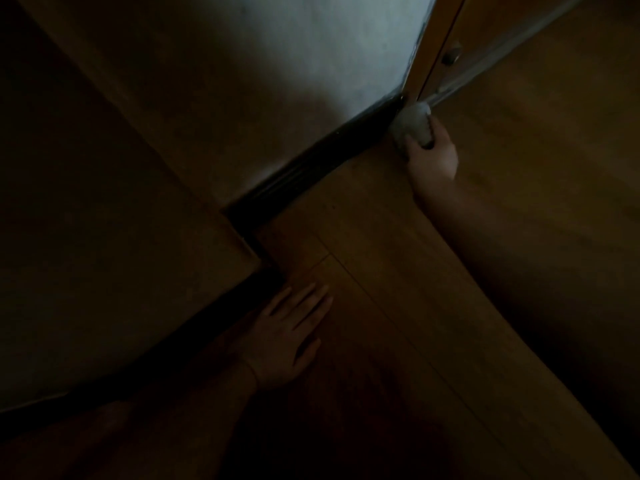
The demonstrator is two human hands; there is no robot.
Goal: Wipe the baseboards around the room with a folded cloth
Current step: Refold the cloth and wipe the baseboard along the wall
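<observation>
Right hand (431,157) grips cloth (412,124) at baseboard (311,157) end; left hand (291,336) flat on floor (398,237). Press evenly, stroke lengthwise.

Wood-look plank floor (398,244) showing smooth, w/ faint sheen. Baseboard (311,161) looking dark, glossy. Cloth (412,124) appearing soft, grey, matt. Wall (311,46) reading pale, matt.

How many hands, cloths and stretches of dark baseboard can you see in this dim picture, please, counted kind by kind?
Hands: 2, the left hand flat on the floor, the right hand gripping the cloth
Cloths: 1, the cloth
Baseboard stretches: 2, the far baseboard, the near baseboard
Total: 5
</observation>
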